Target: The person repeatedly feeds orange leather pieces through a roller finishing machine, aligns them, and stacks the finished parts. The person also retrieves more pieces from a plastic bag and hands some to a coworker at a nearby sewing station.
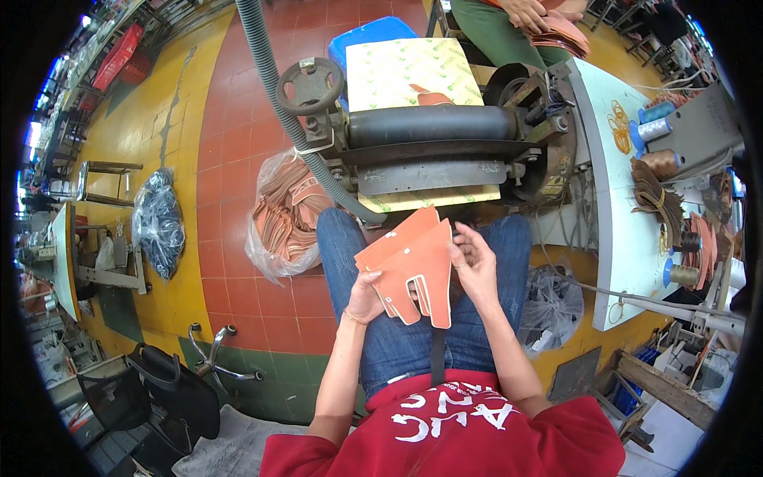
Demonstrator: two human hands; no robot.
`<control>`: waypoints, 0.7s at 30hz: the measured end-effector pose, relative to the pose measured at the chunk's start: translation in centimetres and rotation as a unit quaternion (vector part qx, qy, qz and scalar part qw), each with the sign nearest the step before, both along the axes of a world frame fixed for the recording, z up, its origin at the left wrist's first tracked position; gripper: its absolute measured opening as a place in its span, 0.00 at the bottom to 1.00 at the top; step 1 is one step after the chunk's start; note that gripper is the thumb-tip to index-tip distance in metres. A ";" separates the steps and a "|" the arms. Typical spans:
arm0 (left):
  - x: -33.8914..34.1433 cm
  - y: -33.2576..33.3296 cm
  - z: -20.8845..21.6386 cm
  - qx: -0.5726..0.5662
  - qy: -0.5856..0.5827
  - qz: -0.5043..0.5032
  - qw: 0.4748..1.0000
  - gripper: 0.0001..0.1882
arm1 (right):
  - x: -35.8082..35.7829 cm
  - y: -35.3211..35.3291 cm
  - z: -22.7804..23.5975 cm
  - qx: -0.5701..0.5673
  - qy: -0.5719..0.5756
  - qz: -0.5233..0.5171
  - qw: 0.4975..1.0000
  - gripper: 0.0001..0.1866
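Note:
Several flat orange leather pieces, fanned into a loose stack, are held over my lap. They have pale edges, small white marks and a slot at the lower side. My left hand is closed round their lower left corner, with the thumb on top and the fingers partly hidden underneath. At the right edge of the stack is my right hand, its fingers loosely bent and apart. The thumb is at the edge of the pieces; whether it presses on them I cannot tell.
Ahead stands a roller machine with a handwheel and a grey hose. A patterned yellow sheet lies behind the roller. Left is a bag of leather pieces; right, a white table with thread spools. Another person's hand shows beyond.

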State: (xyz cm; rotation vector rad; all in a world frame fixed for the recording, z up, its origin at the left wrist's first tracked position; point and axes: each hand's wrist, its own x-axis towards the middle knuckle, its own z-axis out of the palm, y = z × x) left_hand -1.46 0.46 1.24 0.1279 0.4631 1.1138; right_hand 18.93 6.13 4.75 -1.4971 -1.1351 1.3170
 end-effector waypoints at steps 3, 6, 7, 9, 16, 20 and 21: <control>0.6 0.1 0.4 0.009 0.059 -0.007 0.998 0.36 | -0.3 1.1 1.6 -0.020 -0.075 0.047 0.996 0.20; 0.9 0.2 0.4 -0.006 0.015 -0.009 1.000 0.34 | -0.5 1.3 2.1 0.224 -0.240 0.017 0.944 0.14; 1.1 0.2 0.4 -0.016 0.018 0.000 1.000 0.33 | -0.4 1.2 2.1 0.306 -0.286 0.012 0.908 0.13; 1.4 0.2 0.3 -0.020 0.009 0.013 1.000 0.32 | -0.2 0.9 2.0 0.396 -0.316 0.030 0.861 0.10; 1.1 0.2 0.3 -0.031 -0.041 0.027 0.998 0.30 | 0.8 0.2 2.0 0.342 -0.205 0.125 0.908 0.14; 1.3 0.0 -0.2 -0.039 -0.011 0.029 0.999 0.30 | 1.2 -0.1 2.0 0.102 -0.070 0.235 0.964 0.14; 1.3 0.0 -0.3 -0.033 -0.005 0.032 0.999 0.30 | 1.4 -0.1 1.9 0.098 -0.077 0.272 0.954 0.14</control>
